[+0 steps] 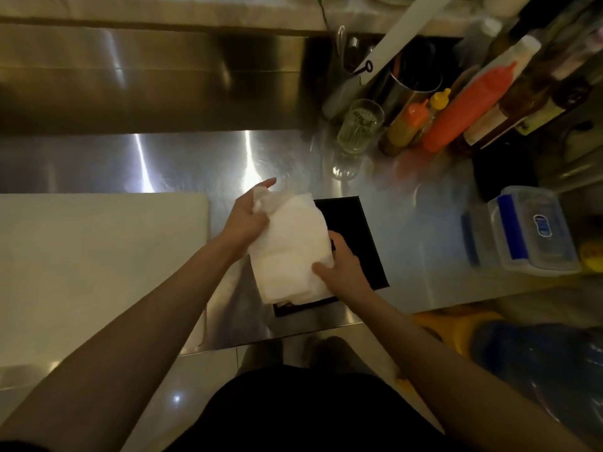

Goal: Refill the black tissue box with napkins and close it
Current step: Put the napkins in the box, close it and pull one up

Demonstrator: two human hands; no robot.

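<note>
A thick stack of white napkins (pixel 290 246) hangs just above the black tissue box (pixel 352 236), which lies on the steel counter near its front edge. My left hand (pixel 244 216) grips the stack's far left corner. On the near right side my right hand (pixel 342 262) holds the stack, thumb on top. The napkins cover most of the box's left half, so its opening is hidden. A dark edge of the box (pixel 303 308) shows below the stack.
A white cutting board (pixel 98 256) lies to the left. Back right stand a glass (pixel 359 125), orange and yellow squeeze bottles (pixel 463 106), other bottles and a steel utensil holder (pixel 414 83). A clear plastic container with blue clips (pixel 528 230) sits at the right.
</note>
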